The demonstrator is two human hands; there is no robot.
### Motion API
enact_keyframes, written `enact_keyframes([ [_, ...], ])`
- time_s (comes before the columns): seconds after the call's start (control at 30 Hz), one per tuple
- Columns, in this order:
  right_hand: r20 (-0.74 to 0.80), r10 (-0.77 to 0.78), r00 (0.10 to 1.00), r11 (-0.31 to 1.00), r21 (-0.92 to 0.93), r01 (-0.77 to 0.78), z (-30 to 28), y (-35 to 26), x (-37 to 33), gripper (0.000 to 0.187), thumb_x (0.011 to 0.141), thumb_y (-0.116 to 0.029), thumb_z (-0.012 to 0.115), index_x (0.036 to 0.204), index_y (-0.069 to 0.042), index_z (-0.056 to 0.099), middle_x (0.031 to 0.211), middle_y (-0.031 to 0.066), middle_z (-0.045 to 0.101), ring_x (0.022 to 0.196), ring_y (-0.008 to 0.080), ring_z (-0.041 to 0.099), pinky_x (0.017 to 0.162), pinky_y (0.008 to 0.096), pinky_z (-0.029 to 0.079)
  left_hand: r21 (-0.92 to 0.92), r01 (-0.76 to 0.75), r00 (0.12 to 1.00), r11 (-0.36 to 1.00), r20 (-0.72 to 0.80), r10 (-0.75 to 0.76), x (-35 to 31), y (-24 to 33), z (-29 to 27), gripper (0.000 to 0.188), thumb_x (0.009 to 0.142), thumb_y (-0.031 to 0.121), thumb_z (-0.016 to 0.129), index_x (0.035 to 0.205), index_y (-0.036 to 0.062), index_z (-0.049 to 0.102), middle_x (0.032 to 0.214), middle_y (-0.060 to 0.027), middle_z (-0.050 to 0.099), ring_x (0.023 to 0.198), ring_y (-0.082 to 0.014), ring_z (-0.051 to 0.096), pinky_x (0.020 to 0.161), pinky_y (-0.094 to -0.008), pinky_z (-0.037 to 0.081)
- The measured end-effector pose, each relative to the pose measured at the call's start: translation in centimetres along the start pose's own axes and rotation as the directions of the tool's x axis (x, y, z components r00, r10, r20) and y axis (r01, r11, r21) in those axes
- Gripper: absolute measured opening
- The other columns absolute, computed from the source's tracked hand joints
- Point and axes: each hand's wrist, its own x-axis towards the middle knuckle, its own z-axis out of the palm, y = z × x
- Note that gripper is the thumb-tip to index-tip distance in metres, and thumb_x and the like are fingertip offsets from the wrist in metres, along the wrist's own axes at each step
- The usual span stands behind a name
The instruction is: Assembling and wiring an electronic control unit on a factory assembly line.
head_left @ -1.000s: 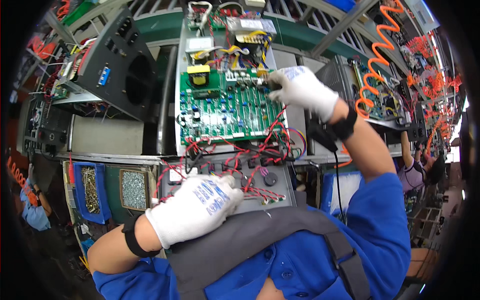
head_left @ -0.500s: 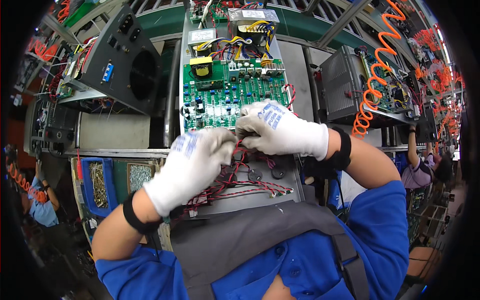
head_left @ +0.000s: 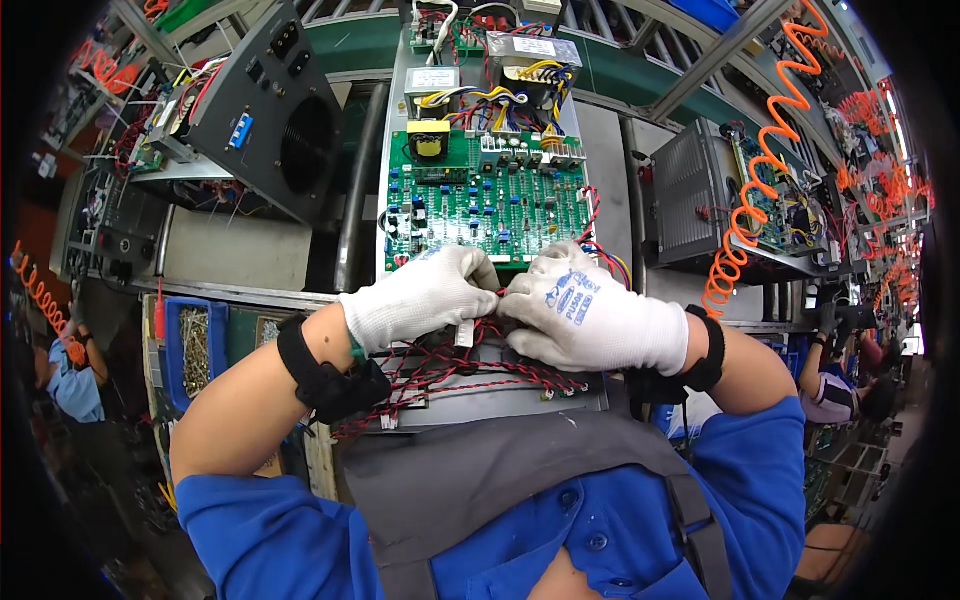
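Both my hands wear white gloves and meet at the near edge of a green circuit board (head_left: 500, 215), which lies flat in a metal chassis. My left hand (head_left: 425, 300) is closed, thumb and fingers pinched on thin red-and-black wires (head_left: 487, 330). A white tag or connector (head_left: 464, 334) hangs just below it. Pressed close beside it, my right hand (head_left: 590, 315) has its fingers curled on the same wires; its fingertips partly hide them. More twisted red-and-black wires (head_left: 470, 378) with small white plugs spread over the chassis's near part, below my hands.
Transformers (head_left: 532, 52) with coloured leads sit behind the board. A tilted black-panelled unit (head_left: 270, 120) stands left, a finned unit (head_left: 690, 185) right. An orange coiled hose (head_left: 752, 190) hangs at the right. A blue bin (head_left: 195, 350) of screws lies left. Other people work at both sides.
My left hand has turned and its fingertips have come up to the board's edge. The right hand has lowered toward me. The whole view has shifted slightly, and a white tag now shows below my left hand.
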Motion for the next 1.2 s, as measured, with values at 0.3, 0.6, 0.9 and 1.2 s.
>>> enact_keyframes([
  [0.3,0.101,0.120,0.988,0.959,0.244,-0.142,-0.1,0.6,-0.4,0.023,0.100,-0.028,0.056,0.108,-0.012,0.070,0.083,0.0098,0.069,0.096,0.0302,0.068,0.116,0.0564,0.030,-0.369,-0.138,0.988,0.919,-0.113,0.102,-3.7,0.1,-2.1,0.031,0.097,0.033,0.062,0.086,0.0036,0.067,0.080,-0.0037,0.068,0.071,-0.0101,0.066,0.062,-0.0236,0.050],
  [0.6,-0.042,0.120,0.992,0.991,0.061,-0.117,2.2,0.5,1.9,0.018,0.088,-0.022,0.067,0.099,-0.009,0.070,0.076,0.0110,0.069,0.089,0.0338,0.068,0.102,0.0480,0.042,-0.247,-0.258,0.948,0.934,-0.252,0.195,-3.6,0.0,-3.0,0.062,0.106,0.060,0.045,0.087,0.0038,0.064,0.080,-0.0044,0.068,0.064,-0.0081,0.065,0.056,-0.0205,0.050],
  [0.9,-0.176,0.113,0.978,0.991,0.093,-0.098,3.5,1.2,1.6,0.017,0.085,-0.022,0.072,0.092,-0.007,0.069,0.079,0.0136,0.066,0.089,0.0351,0.065,0.081,0.0467,0.048,-0.337,-0.065,0.997,0.939,-0.059,0.048,-2.6,-0.1,-3.9,0.039,0.107,0.035,0.053,0.108,-0.0001,0.069,0.081,-0.0030,0.068,0.058,-0.0037,0.058,0.051,-0.0177,0.046],
  [1.2,0.025,0.795,0.606,-0.146,0.978,0.151,-1.4,3.0,1.7,0.048,0.109,-0.044,0.047,0.116,0.002,0.060,0.092,0.0046,0.062,0.071,0.0144,0.060,0.073,0.0336,0.054,-0.096,0.076,0.997,0.992,-0.025,-0.078,-3.0,-0.5,-4.2,0.029,0.106,0.030,0.053,0.096,0.0070,0.067,0.068,-0.0037,0.066,0.049,-0.0088,0.061,0.042,-0.0217,0.044],
])
